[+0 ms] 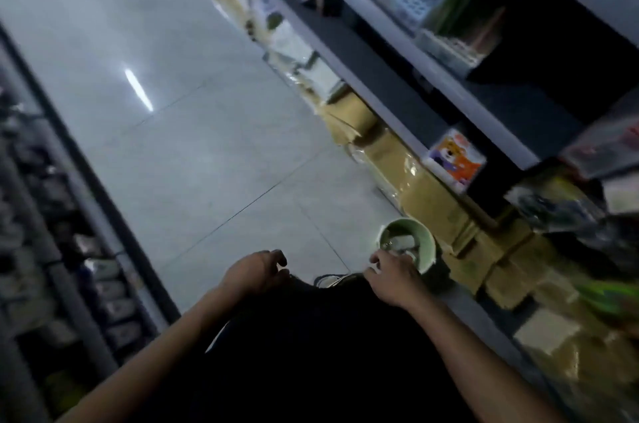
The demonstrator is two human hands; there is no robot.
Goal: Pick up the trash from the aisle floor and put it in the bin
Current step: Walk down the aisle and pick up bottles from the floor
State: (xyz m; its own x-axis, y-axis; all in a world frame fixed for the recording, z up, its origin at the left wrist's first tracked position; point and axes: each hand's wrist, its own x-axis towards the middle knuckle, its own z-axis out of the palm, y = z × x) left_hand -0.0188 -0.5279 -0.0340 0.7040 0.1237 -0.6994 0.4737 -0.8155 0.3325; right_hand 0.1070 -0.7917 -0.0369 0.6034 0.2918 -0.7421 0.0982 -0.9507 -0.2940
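Shelves (408, 83) on my right, cardboard boxes (428, 194) along their base; orange-purple pack (454, 159) on a shelf edge; grey tiles (166, 111).

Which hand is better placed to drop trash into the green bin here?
The right hand. It sits at the rim of the green bin, fingers over the opening. The left hand hangs farther away, over the floor.

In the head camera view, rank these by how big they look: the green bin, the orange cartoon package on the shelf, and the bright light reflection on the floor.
Largest to smallest, as they look:
1. Green bin
2. Orange cartoon package, close to the bin in apparent size, so that ranking is unsure
3. Light reflection, a thin streak

The blur softens all their edges.
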